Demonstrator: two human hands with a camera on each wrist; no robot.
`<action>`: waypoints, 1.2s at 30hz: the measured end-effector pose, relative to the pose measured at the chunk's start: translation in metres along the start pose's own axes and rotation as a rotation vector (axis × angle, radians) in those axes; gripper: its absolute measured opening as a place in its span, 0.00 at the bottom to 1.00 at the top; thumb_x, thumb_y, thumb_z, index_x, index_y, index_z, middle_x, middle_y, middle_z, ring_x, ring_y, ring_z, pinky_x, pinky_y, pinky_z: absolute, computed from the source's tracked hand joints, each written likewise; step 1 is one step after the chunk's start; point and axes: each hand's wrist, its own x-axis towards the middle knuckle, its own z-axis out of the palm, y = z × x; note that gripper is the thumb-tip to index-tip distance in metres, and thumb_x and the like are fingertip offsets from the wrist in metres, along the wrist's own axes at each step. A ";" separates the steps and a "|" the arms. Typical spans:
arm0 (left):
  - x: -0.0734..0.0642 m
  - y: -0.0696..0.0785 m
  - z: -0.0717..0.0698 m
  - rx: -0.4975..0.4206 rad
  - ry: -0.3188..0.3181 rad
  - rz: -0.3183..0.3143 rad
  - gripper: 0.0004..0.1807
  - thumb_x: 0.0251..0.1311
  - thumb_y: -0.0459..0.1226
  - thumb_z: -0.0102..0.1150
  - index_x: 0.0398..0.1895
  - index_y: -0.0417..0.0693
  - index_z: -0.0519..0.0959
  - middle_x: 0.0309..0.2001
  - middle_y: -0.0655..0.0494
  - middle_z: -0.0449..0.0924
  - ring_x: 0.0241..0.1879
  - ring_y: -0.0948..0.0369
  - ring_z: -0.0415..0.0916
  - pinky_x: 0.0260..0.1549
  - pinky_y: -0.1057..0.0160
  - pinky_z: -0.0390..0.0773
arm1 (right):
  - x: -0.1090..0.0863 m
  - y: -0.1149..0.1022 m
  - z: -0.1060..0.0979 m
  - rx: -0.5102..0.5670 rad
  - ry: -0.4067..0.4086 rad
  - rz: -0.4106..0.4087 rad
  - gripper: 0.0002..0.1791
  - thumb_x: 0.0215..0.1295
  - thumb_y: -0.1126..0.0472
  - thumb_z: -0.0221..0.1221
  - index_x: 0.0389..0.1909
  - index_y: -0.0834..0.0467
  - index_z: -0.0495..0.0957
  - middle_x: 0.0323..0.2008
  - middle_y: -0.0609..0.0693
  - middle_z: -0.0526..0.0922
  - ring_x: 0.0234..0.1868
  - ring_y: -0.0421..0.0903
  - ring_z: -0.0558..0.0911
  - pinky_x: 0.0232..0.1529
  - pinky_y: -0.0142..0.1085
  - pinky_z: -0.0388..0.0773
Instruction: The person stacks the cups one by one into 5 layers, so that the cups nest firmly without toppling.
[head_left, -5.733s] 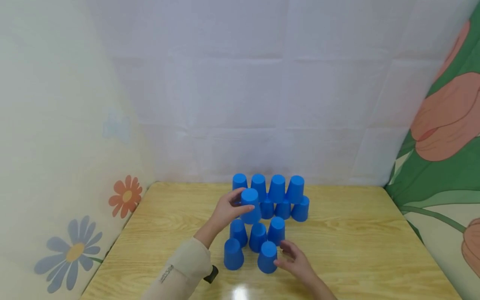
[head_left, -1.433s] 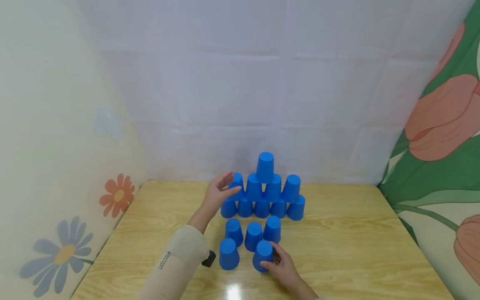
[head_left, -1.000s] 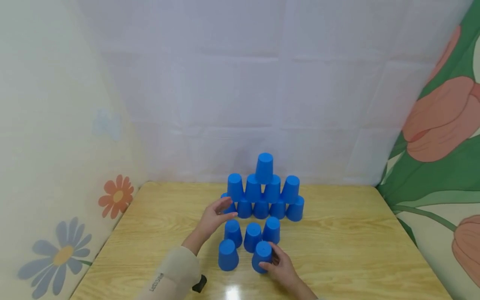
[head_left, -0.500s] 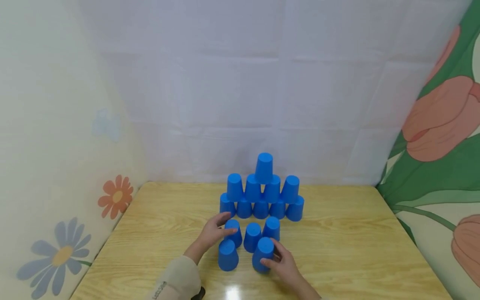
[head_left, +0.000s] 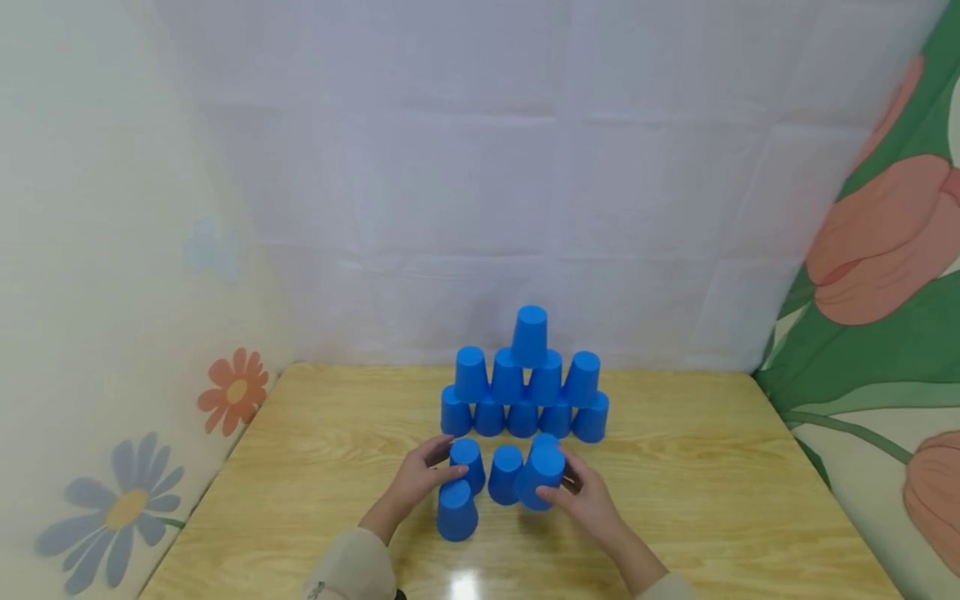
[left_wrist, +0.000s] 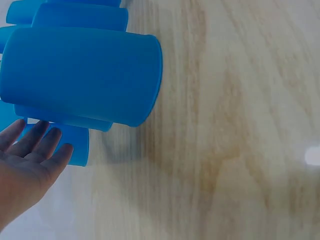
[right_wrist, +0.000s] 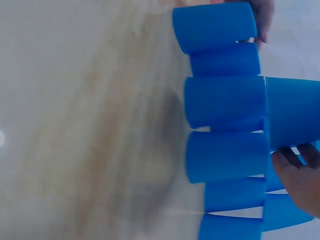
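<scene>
Blue plastic cups stand upside down on the table. My right hand (head_left: 592, 500) grips one blue cup (head_left: 542, 477), raised off the table in front of another cup of the near group; in the right wrist view this held cup (right_wrist: 295, 112) sits above the others. My left hand (head_left: 416, 479) reaches around the left cup (head_left: 468, 461) of the near back row, thumb on its near side. In the left wrist view, the fingers (left_wrist: 42, 145) look fairly straight; whether they touch the cup I cannot tell. A front cup (head_left: 457, 512) and a middle cup (head_left: 506, 475) stand close by.
Behind the near cups rises a stack of blue cups: a bottom row (head_left: 522, 419), a second row (head_left: 507, 379) and a single cup (head_left: 530, 336) on top. A white cloth (head_left: 465, 167) hangs behind the wooden table (head_left: 697, 483).
A cup was set atop the rear stack earlier, and my left hand came down to the near left cup. My right hand has lifted the front right cup up and to the right.
</scene>
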 end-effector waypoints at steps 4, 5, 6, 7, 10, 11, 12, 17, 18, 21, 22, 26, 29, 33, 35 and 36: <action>0.001 -0.005 0.002 -0.009 0.006 -0.002 0.37 0.47 0.48 0.60 0.58 0.38 0.61 0.55 0.40 0.64 0.54 0.43 0.59 0.48 0.44 0.62 | 0.005 -0.025 -0.012 -0.038 0.043 -0.054 0.30 0.53 0.63 0.59 0.57 0.60 0.62 0.53 0.59 0.68 0.53 0.57 0.66 0.52 0.50 0.62; 0.001 -0.006 0.002 -0.008 0.010 -0.004 0.37 0.47 0.48 0.60 0.58 0.38 0.61 0.55 0.40 0.64 0.54 0.43 0.60 0.48 0.44 0.63 | 0.005 -0.033 -0.015 -0.046 0.049 -0.060 0.30 0.53 0.64 0.59 0.58 0.60 0.62 0.53 0.59 0.68 0.54 0.57 0.66 0.52 0.51 0.61; 0.001 -0.007 0.002 -0.013 0.013 -0.008 0.37 0.47 0.48 0.60 0.58 0.39 0.61 0.55 0.40 0.64 0.54 0.43 0.60 0.48 0.44 0.63 | 0.005 -0.040 -0.017 -0.055 0.057 -0.068 0.30 0.52 0.65 0.59 0.58 0.61 0.62 0.53 0.59 0.68 0.54 0.57 0.66 0.52 0.51 0.61; 0.001 -0.008 0.002 -0.016 0.016 -0.013 0.37 0.47 0.48 0.60 0.58 0.39 0.61 0.54 0.40 0.64 0.54 0.43 0.60 0.48 0.44 0.63 | 0.006 -0.047 -0.020 -0.065 0.066 -0.079 0.30 0.52 0.66 0.59 0.58 0.61 0.61 0.53 0.60 0.67 0.53 0.58 0.66 0.52 0.51 0.61; 0.001 -0.010 0.003 -0.035 0.022 -0.036 0.36 0.47 0.48 0.61 0.57 0.40 0.62 0.54 0.41 0.65 0.53 0.44 0.61 0.48 0.45 0.63 | 0.010 -0.061 -0.029 -0.095 0.085 -0.121 0.30 0.52 0.68 0.59 0.57 0.63 0.62 0.52 0.61 0.68 0.53 0.58 0.66 0.51 0.52 0.62; 0.002 -0.010 0.003 -0.036 0.021 -0.038 0.36 0.47 0.48 0.61 0.57 0.39 0.62 0.54 0.40 0.65 0.53 0.43 0.61 0.48 0.45 0.63 | 0.013 -0.062 -0.033 -0.114 0.090 -0.136 0.30 0.52 0.67 0.59 0.58 0.63 0.61 0.52 0.62 0.68 0.53 0.58 0.67 0.50 0.51 0.63; 0.002 -0.010 0.003 -0.046 0.020 -0.044 0.36 0.47 0.47 0.61 0.57 0.39 0.63 0.54 0.40 0.65 0.53 0.43 0.61 0.48 0.46 0.63 | 0.016 -0.062 -0.037 -0.128 0.096 -0.149 0.30 0.52 0.66 0.59 0.57 0.62 0.61 0.52 0.61 0.68 0.52 0.57 0.67 0.50 0.50 0.64; 0.005 -0.011 0.003 -0.060 0.013 -0.053 0.36 0.47 0.47 0.61 0.57 0.38 0.63 0.54 0.38 0.64 0.53 0.43 0.60 0.49 0.46 0.63 | 0.034 -0.058 -0.055 -0.185 0.117 -0.191 0.31 0.52 0.59 0.60 0.58 0.59 0.61 0.52 0.58 0.69 0.52 0.54 0.68 0.50 0.47 0.65; 0.006 -0.012 0.002 -0.064 0.012 -0.057 0.36 0.46 0.47 0.61 0.57 0.38 0.63 0.54 0.38 0.64 0.54 0.43 0.60 0.49 0.46 0.63 | 0.037 -0.059 -0.058 -0.185 0.124 -0.189 0.31 0.52 0.58 0.60 0.58 0.58 0.62 0.52 0.58 0.69 0.52 0.53 0.68 0.51 0.47 0.65; 0.007 -0.016 0.002 -0.048 -0.009 -0.040 0.35 0.47 0.47 0.61 0.57 0.40 0.64 0.54 0.41 0.65 0.54 0.44 0.60 0.49 0.47 0.63 | 0.041 -0.067 -0.062 -0.192 0.144 -0.189 0.30 0.53 0.60 0.60 0.57 0.60 0.62 0.52 0.59 0.69 0.52 0.55 0.68 0.51 0.48 0.64; 0.008 -0.017 0.003 -0.042 -0.018 -0.030 0.35 0.47 0.48 0.61 0.57 0.41 0.64 0.54 0.41 0.65 0.54 0.45 0.60 0.49 0.47 0.63 | 0.041 -0.071 -0.063 -0.195 0.148 -0.183 0.30 0.53 0.61 0.59 0.57 0.61 0.61 0.52 0.59 0.69 0.52 0.55 0.68 0.51 0.48 0.64; 0.009 -0.022 0.004 -0.027 -0.049 0.017 0.33 0.48 0.46 0.60 0.57 0.43 0.64 0.54 0.44 0.65 0.54 0.45 0.60 0.50 0.47 0.62 | 0.042 -0.088 -0.062 -0.204 0.165 -0.180 0.29 0.55 0.64 0.57 0.57 0.64 0.60 0.52 0.62 0.67 0.52 0.58 0.67 0.50 0.49 0.64; 0.011 -0.023 0.007 -0.009 -0.063 0.056 0.33 0.48 0.45 0.60 0.57 0.44 0.64 0.54 0.44 0.65 0.55 0.44 0.59 0.49 0.46 0.61 | 0.048 -0.091 -0.064 -0.187 0.182 -0.193 0.28 0.55 0.64 0.57 0.57 0.65 0.60 0.51 0.63 0.68 0.51 0.58 0.67 0.50 0.50 0.64; 0.014 -0.021 0.011 0.024 -0.060 0.085 0.33 0.48 0.44 0.61 0.57 0.44 0.64 0.54 0.43 0.65 0.54 0.42 0.58 0.48 0.43 0.61 | 0.063 -0.081 -0.071 -0.186 0.203 -0.193 0.29 0.55 0.59 0.58 0.56 0.62 0.62 0.51 0.60 0.69 0.51 0.56 0.68 0.50 0.50 0.64; 0.015 -0.021 0.014 0.027 -0.046 0.082 0.32 0.47 0.44 0.61 0.56 0.44 0.64 0.54 0.42 0.65 0.54 0.42 0.58 0.48 0.42 0.61 | 0.072 -0.075 -0.074 -0.207 0.213 -0.178 0.30 0.54 0.55 0.59 0.57 0.61 0.62 0.51 0.59 0.69 0.52 0.55 0.68 0.50 0.49 0.65; 0.015 -0.021 0.014 0.028 -0.039 0.077 0.32 0.47 0.43 0.61 0.56 0.44 0.64 0.54 0.42 0.65 0.54 0.42 0.58 0.48 0.42 0.61 | 0.076 -0.073 -0.075 -0.219 0.218 -0.173 0.31 0.53 0.53 0.59 0.57 0.60 0.62 0.51 0.58 0.69 0.52 0.55 0.68 0.50 0.48 0.65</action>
